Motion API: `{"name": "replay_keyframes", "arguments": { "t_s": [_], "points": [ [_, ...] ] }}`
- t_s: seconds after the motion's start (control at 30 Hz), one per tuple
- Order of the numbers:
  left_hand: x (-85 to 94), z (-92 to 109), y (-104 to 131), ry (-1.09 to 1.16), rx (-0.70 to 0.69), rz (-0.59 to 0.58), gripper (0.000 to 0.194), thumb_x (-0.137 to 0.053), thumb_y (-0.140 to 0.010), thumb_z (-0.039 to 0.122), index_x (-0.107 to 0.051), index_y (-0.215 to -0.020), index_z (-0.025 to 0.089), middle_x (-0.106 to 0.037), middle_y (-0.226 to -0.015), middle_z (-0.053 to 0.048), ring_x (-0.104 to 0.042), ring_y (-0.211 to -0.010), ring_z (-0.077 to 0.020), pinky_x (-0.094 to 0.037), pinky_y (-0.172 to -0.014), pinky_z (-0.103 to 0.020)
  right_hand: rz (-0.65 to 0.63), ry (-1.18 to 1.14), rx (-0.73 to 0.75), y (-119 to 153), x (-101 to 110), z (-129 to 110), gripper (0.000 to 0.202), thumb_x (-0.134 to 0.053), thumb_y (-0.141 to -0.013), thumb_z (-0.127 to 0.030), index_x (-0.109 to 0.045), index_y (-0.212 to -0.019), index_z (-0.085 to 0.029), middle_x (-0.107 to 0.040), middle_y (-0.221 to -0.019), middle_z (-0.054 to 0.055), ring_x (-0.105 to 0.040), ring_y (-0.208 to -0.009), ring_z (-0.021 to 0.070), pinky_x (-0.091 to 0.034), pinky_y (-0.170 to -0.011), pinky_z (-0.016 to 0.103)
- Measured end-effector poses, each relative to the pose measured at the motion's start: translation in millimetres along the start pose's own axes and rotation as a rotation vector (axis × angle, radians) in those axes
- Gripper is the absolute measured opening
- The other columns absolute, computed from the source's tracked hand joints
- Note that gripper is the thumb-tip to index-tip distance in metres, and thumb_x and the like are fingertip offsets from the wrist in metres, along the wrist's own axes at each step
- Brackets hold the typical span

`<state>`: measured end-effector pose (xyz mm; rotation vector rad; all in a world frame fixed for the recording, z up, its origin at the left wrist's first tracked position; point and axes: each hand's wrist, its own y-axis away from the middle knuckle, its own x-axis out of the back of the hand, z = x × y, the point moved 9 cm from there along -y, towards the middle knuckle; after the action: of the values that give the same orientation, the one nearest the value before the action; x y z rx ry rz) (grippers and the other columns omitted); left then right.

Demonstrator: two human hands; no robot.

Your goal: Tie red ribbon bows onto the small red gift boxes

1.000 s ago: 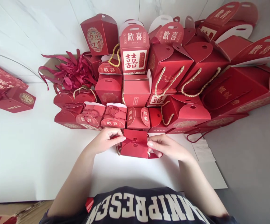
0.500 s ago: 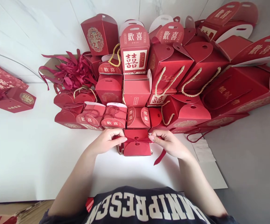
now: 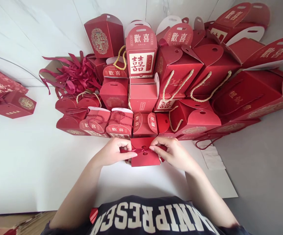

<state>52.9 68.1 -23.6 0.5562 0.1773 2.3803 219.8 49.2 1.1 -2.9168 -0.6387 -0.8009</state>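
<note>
A small red gift box (image 3: 145, 161) stands on the white table in front of me, its top flaps folded over with holes in them. Dark red ribbon (image 3: 140, 150) passes across the top and crosses at the holes. From the left, my left hand (image 3: 118, 151) pinches the ribbon between thumb and finger. My right hand (image 3: 169, 150) pinches it close to the crossing, over the box's right side. Part of the ribbon's right end is hidden by my right hand.
Behind the box rise stacked red gift boxes (image 3: 143, 96), some with gold rope handles. A heap of loose red ribbons (image 3: 80, 76) lies at the back left. Another red box (image 3: 15, 103) stands far left on the white table (image 3: 46, 169). A grey wall (image 3: 273, 156) bounds the right.
Both hands have come inward along the ribbon, the right one now nearer the crossing. The box has shifted slightly towards me. The ribbon tail that hung at the right is now mostly out of sight.
</note>
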Motion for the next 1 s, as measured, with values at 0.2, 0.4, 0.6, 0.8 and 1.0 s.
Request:
{"name": "replay_keyframes", "arguments": {
  "t_s": [0.2,0.4,0.6,0.8,1.0],
  "points": [
    [-3.5,1.3,0.2,-0.025,-0.015,-0.043,0.030,-0.069,-0.083,0.035,-0.054,-0.067,0.015,-0.067,-0.065,0.000,-0.063,-0.062,-0.0115,-0.046,-0.057,-0.019,0.121,0.146,0.108,-2.6,7.2,0.6,0.021,-0.049,-0.100,-0.034,-0.055,-0.084,-0.022,-0.060,-0.062,-0.003,-0.054,-0.056,0.0122,-0.041,-0.062,0.023],
    [0.1,-5.6,4.2,-0.014,0.058,-0.151,0.029,-0.064,-0.087,0.037,-0.064,-0.070,0.014,-0.068,-0.067,-0.003,-0.062,-0.061,-0.0115,-0.046,-0.056,-0.019,0.128,0.119,-0.005,-3.3,9.3,16.2,0.024,-0.055,-0.097,-0.042,-0.053,-0.082,-0.023,-0.062,-0.059,-0.004,-0.057,-0.050,0.0130,-0.042,-0.058,0.023],
    [9.3,20.5,13.1,-0.124,-0.231,-0.201,0.016,-0.071,-0.083,0.031,-0.078,-0.081,0.016,-0.067,-0.079,-0.006,-0.059,-0.069,-0.0127,-0.046,-0.062,-0.022,0.129,0.008,-0.051,-2.6,7.9,20.0,0.024,-0.055,-0.096,-0.043,-0.051,-0.083,-0.023,-0.062,-0.056,-0.005,-0.057,-0.045,0.0125,-0.045,-0.057,0.023],
    [-0.2,60.3,8.8,-0.062,-0.624,-0.075,0.009,-0.074,-0.082,0.026,-0.081,-0.080,0.023,-0.073,-0.115,-0.013,-0.063,-0.107,-0.0260,-0.047,-0.097,-0.040,0.114,-0.024,-0.052,-5.6,1.1,21.4,0.022,-0.055,-0.096,-0.041,-0.049,-0.084,-0.024,-0.058,-0.053,-0.007,-0.055,-0.044,0.0122,-0.044,-0.056,0.023],
    [-12.1,54.1,-10.6,0.024,-0.523,0.015,0.010,-0.072,-0.084,0.027,-0.081,-0.083,0.021,-0.078,-0.084,-0.009,-0.069,-0.086,-0.0214,-0.049,-0.089,-0.037,0.112,-0.067,-0.064,-5.1,-1.1,22.8,0.022,-0.055,-0.096,-0.042,-0.049,-0.085,-0.023,-0.057,-0.054,-0.007,-0.052,-0.042,0.0111,-0.042,-0.055,0.023]
  ]
}}
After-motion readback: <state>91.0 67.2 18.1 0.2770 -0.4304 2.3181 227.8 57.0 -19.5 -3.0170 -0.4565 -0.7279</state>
